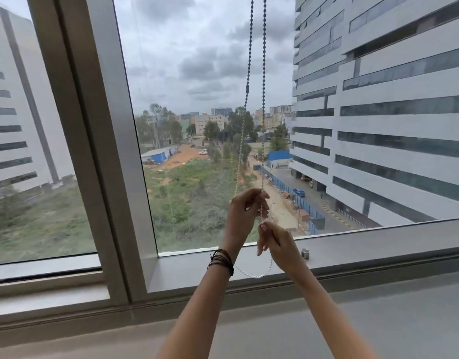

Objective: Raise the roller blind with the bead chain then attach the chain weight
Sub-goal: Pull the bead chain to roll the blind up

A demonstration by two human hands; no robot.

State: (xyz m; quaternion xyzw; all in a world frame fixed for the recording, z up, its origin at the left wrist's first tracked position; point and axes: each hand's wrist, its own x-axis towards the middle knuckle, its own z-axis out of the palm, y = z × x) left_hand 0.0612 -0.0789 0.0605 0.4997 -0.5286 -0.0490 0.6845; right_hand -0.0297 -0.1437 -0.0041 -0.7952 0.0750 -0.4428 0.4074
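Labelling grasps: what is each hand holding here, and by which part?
Both hold the white bead chain. The left hand pinches its right strand; the right hand grips the chain just below, above the hanging bottom loop.

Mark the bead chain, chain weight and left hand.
bead chain [264,73]: head view, upper part of the right strand.
chain weight [305,253]: head view, its metal body.
left hand [245,211]: head view, middle of the hand.

The bead chain [263,73] is cut by the top edge and partly hidden inside the left hand [245,213] and right hand [273,239]. The small metal piece [305,253] on the sill [352,252] is too small to identify.
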